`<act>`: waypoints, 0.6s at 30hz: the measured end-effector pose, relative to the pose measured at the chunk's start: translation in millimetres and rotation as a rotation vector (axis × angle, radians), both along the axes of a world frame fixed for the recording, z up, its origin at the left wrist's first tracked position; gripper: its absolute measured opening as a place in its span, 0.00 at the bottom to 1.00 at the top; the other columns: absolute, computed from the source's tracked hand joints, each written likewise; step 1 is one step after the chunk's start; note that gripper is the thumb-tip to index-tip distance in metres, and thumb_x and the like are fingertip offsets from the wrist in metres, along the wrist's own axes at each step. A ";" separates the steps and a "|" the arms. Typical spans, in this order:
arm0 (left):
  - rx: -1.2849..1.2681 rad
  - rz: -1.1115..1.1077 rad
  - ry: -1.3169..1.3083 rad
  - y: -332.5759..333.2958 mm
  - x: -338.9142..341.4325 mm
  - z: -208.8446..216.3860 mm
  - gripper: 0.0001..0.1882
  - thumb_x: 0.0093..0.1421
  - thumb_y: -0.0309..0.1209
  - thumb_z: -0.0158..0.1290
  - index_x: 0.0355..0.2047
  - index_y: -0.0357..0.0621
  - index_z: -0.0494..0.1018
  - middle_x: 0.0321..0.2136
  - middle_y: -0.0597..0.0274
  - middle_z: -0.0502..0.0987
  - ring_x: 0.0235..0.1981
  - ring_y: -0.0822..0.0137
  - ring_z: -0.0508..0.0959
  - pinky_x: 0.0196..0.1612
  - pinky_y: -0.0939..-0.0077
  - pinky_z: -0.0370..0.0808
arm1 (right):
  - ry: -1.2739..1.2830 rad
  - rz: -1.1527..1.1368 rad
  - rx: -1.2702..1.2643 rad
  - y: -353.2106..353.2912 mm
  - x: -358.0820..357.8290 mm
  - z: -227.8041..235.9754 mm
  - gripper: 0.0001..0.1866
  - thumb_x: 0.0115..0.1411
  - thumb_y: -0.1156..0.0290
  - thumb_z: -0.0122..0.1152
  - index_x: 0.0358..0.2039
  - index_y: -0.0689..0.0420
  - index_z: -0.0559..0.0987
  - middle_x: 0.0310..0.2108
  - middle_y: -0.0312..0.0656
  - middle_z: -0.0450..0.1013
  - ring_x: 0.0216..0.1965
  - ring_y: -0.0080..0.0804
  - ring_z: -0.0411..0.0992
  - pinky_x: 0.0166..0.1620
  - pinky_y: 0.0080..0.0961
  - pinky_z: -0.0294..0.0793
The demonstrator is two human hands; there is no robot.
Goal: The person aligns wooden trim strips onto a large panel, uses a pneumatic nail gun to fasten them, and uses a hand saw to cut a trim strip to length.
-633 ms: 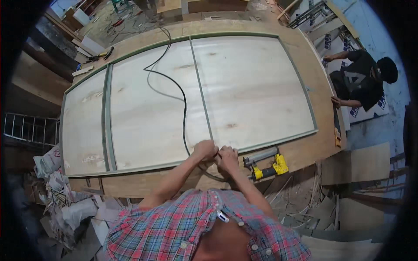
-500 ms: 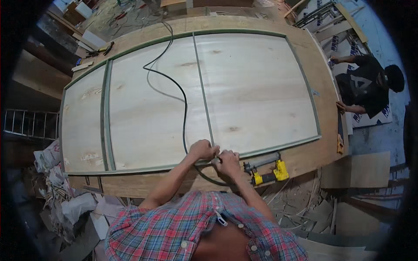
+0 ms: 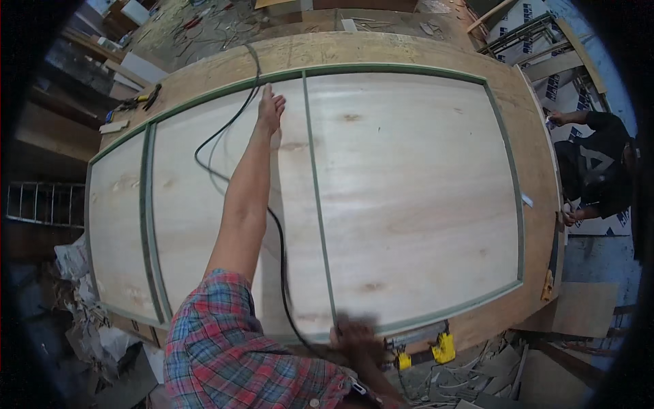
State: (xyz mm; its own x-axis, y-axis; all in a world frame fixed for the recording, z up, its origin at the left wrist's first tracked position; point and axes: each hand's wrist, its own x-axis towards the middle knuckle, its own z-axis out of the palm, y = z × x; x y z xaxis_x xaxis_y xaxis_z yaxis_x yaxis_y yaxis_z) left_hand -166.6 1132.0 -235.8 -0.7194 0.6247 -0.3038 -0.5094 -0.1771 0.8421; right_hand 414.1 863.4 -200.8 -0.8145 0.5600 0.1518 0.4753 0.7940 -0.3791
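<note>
- Workshop floor (image 3: 204,48) with scattered cords is visible beyond the wooden counter (image 3: 368,51).
- On this counter lies flat a large pale wooden panel (image 3: 409,170), framed with green strips and divided by a thin green crosspiece (image 3: 316,177).
- Left hand (image 3: 270,111) is stretched to the far edge of the panel, left of the crosspiece; its fingers are open, loosely apart.
- Right hand (image 3: 355,334) is at the near edge, by the near end of the crosspiece; it is blurred, so I cannot tell if its fingers hold something.
- Black hose (image 3: 281,252) runs in curves over the panel and passes beneath the left forearm.
- Yellow and black nail gun (image 3: 443,346) rests just to the right of the right hand.
- At the right side of the counter is a co-worker (image 3: 593,170) in dark clothes.
</note>
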 end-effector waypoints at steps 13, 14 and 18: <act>-0.158 -0.207 0.133 89.9 -25.3 -4.9 0.36 0.68 0.54 0.37 0.54 0.25 0.57 0.41 0.42 0.74 0.38 0.62 0.78 0.41 0.73 0.77 | -0.077 -0.123 -0.143 -0.1 4.5 -19.9 0.13 0.48 0.51 0.63 0.26 0.45 0.79 0.22 0.30 0.73 0.22 0.31 0.74 0.33 0.32 0.73; -0.096 -0.271 0.039 96.3 -17.2 -5.3 0.31 0.68 0.53 0.38 0.47 0.29 0.64 0.30 0.48 0.78 0.28 0.66 0.78 0.33 0.75 0.78 | -0.041 -0.077 -0.123 0.6 4.2 -16.9 0.13 0.48 0.51 0.63 0.26 0.45 0.79 0.22 0.30 0.73 0.22 0.31 0.74 0.33 0.32 0.73; -0.374 -0.221 0.284 111.5 -0.5 4.0 0.34 0.67 0.50 0.44 0.57 0.28 0.61 0.35 0.46 0.79 0.36 0.60 0.81 0.35 0.73 0.76 | -0.035 -0.065 -0.058 9.2 -0.4 -13.2 0.12 0.47 0.51 0.64 0.22 0.45 0.80 0.20 0.31 0.73 0.22 0.29 0.74 0.31 0.31 0.73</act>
State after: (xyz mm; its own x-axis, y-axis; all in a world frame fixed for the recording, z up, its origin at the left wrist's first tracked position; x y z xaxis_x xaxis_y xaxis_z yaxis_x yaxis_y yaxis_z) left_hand -167.1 1243.5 -231.7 -0.6688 0.6573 -0.3474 -0.2432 0.2482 0.9377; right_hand 413.7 872.6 -214.0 -0.7807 0.6185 0.0897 0.5386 0.7386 -0.4054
